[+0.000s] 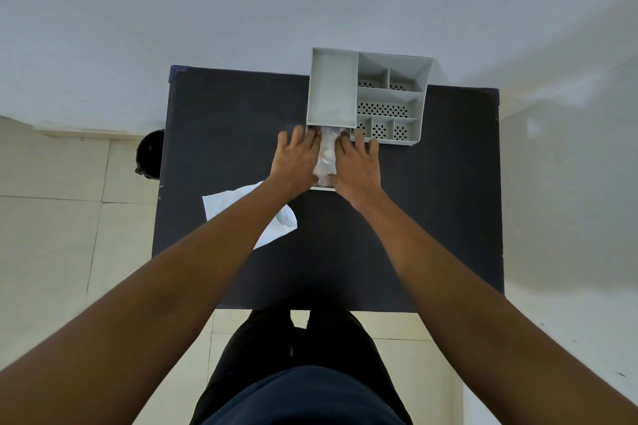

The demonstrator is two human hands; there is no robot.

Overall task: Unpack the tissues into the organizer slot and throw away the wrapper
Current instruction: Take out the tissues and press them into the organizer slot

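Observation:
A grey plastic organizer (423,97) with several compartments stands at the far side of the dark table (431,217). A stack of white tissues (327,159) lies at the front opening of its tall left slot (333,90), partly inside. My left hand (296,160) presses flat on the stack's left side, and my right hand (357,166) does the same on its right side. Both hands have their fingers spread toward the organizer. The empty white wrapper (281,222) lies on the table to the left, partly under my left forearm.
A black round bin (150,153) stands on the tiled floor beside the table's left edge. A pale wall runs behind the table. My legs are at the table's near edge.

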